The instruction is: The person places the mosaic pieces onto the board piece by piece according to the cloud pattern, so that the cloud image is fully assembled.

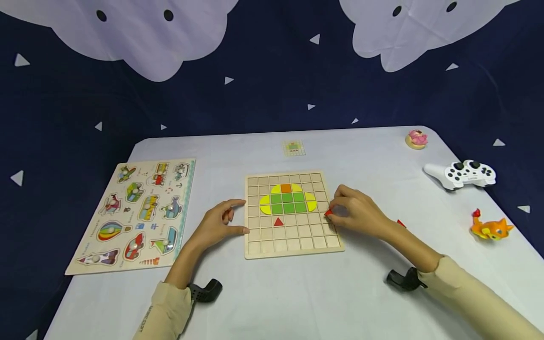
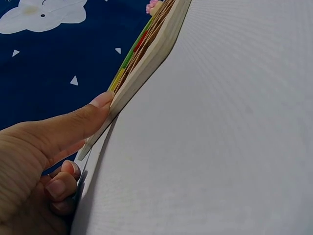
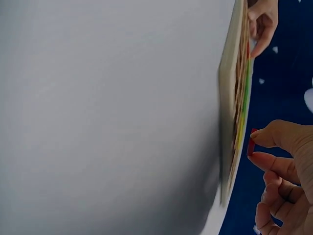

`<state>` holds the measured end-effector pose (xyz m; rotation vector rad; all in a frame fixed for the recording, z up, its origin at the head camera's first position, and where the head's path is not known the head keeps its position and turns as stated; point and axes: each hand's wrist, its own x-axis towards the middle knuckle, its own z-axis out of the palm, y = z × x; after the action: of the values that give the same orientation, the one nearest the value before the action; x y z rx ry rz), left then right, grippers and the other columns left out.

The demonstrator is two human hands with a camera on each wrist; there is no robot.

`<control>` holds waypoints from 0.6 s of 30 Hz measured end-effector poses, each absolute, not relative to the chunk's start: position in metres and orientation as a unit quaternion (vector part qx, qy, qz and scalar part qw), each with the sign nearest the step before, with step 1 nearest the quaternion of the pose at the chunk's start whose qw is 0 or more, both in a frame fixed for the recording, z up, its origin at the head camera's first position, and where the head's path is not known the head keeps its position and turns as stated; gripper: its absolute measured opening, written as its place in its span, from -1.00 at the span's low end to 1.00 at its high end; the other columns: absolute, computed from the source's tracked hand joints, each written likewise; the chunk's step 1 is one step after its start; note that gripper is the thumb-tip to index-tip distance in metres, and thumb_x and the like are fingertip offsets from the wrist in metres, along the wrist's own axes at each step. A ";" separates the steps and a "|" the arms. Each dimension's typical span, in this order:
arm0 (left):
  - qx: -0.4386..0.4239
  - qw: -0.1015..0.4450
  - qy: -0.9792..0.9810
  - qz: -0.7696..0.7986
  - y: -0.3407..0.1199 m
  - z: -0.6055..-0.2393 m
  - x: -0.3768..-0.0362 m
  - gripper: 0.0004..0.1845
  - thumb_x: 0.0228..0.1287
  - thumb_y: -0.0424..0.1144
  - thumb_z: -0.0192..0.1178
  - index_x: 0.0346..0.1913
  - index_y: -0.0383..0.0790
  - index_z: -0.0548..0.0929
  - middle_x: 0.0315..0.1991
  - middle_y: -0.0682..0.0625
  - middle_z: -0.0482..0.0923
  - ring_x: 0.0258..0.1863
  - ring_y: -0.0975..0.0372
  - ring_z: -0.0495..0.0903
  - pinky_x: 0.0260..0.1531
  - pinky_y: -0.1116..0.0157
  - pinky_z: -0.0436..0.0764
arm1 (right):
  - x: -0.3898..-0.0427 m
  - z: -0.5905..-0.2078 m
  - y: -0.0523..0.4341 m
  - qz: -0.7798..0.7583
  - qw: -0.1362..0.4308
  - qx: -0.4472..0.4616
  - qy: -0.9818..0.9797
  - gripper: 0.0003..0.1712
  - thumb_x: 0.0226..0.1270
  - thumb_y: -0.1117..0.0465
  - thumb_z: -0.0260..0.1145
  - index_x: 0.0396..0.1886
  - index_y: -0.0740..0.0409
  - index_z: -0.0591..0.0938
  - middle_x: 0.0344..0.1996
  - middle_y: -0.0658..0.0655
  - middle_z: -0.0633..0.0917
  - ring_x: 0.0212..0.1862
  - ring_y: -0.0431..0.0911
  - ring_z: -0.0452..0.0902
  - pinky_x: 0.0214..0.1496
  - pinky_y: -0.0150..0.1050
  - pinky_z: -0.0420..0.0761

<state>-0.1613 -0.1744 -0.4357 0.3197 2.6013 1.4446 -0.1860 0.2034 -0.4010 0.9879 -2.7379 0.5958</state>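
A square wooden grid board (image 1: 293, 245) lies on the table, with green, yellow and orange pieces grouped in its upper half. One red triangle (image 1: 278, 222) sits below them in a cell. My right hand (image 1: 359, 212) pinches a red triangular piece (image 3: 252, 142) between thumb and forefinger, just over the board's right edge. At the opposite edge, my left hand (image 1: 217, 224) touches the wood with thumb and index fingertips, the two digits spread apart. Its other fingers fold inward. Another red piece (image 1: 401, 223) lies on the table, partly covered by my right forearm.
A picture card (image 1: 294, 148) with a small grid design lies behind the board. To the left is a vehicle puzzle board (image 1: 140, 212). On the right are a pink toy (image 1: 417, 139), a white game controller (image 1: 461, 174) and an orange toy (image 1: 492, 229).
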 end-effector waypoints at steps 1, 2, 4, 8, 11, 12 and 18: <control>0.106 0.075 0.867 0.482 -0.174 -0.436 -0.161 -0.22 -0.08 -0.23 0.59 0.29 -0.21 0.53 -0.40 0.00 0.30 -0.36 0.19 0.30 -0.33 0.35 0.30 | -0.187 -0.401 0.198 0.205 0.083 0.338 -0.915 -0.86 0.02 0.18 0.56 -0.42 0.07 0.75 -0.35 -0.03 0.54 -0.33 -0.14 0.44 -0.29 -0.23 0.47; 0.106 0.075 0.867 0.482 -0.174 -0.436 -0.161 -0.22 -0.08 -0.23 0.59 0.29 -0.21 0.53 -0.40 0.00 0.30 -0.37 0.19 0.30 -0.33 0.35 0.30 | -0.187 -0.401 0.193 0.209 0.080 0.347 -0.911 -0.86 0.03 0.18 0.56 -0.42 0.08 0.75 -0.34 -0.03 0.54 -0.33 -0.15 0.45 -0.28 -0.24 0.48; 0.105 0.075 0.867 0.482 -0.175 -0.437 -0.161 -0.22 -0.08 -0.23 0.59 0.29 -0.20 0.53 -0.40 -0.01 0.30 -0.37 0.19 0.30 -0.33 0.35 0.30 | -0.189 -0.401 0.182 0.217 0.073 0.364 -0.903 -0.86 0.04 0.19 0.55 -0.41 0.09 0.76 -0.34 -0.03 0.55 -0.33 -0.15 0.46 -0.28 -0.25 0.49; 0.101 0.075 0.869 0.478 -0.174 -0.436 -0.161 -0.22 -0.08 -0.22 0.59 0.29 -0.20 0.53 -0.39 -0.01 0.30 -0.36 0.19 0.30 -0.32 0.35 0.30 | -0.191 -0.401 0.160 0.221 0.061 0.397 -0.889 -0.88 0.07 0.19 0.54 -0.40 0.11 0.78 -0.35 -0.02 0.56 -0.34 -0.19 0.46 -0.27 -0.26 0.52; 0.095 0.076 0.871 0.475 -0.173 -0.436 -0.160 -0.22 -0.08 -0.21 0.59 0.29 -0.19 0.53 -0.39 0.00 0.30 -0.36 0.19 0.30 -0.32 0.34 0.30 | -0.192 -0.401 0.147 0.217 0.051 0.412 -0.884 -0.88 0.10 0.17 0.53 -0.38 0.10 0.78 -0.35 -0.03 0.55 -0.36 -0.22 0.42 -0.24 -0.26 0.50; 0.093 0.077 0.871 0.475 -0.173 -0.435 -0.160 -0.21 -0.09 -0.21 0.59 0.29 -0.19 0.53 -0.39 0.00 0.30 -0.36 0.19 0.30 -0.32 0.34 0.30 | -0.192 -0.402 0.142 0.215 0.048 0.414 -0.883 -0.88 0.11 0.16 0.52 -0.37 0.09 0.79 -0.35 -0.04 0.56 -0.36 -0.22 0.42 -0.23 -0.26 0.50; 0.089 0.080 0.872 0.474 -0.173 -0.434 -0.161 -0.20 -0.09 -0.21 0.60 0.30 -0.19 0.52 -0.39 -0.01 0.31 -0.36 0.19 0.29 -0.32 0.34 0.30 | -0.196 -0.405 0.127 0.203 0.037 0.434 -0.877 -0.89 0.15 0.17 0.50 -0.35 0.10 0.79 -0.34 -0.06 0.56 -0.34 -0.26 0.42 -0.21 -0.29 0.50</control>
<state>-0.1606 -0.1727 -0.4345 0.2663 2.6076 1.4187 -0.1960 0.1275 -0.4054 1.3325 -2.6906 0.6243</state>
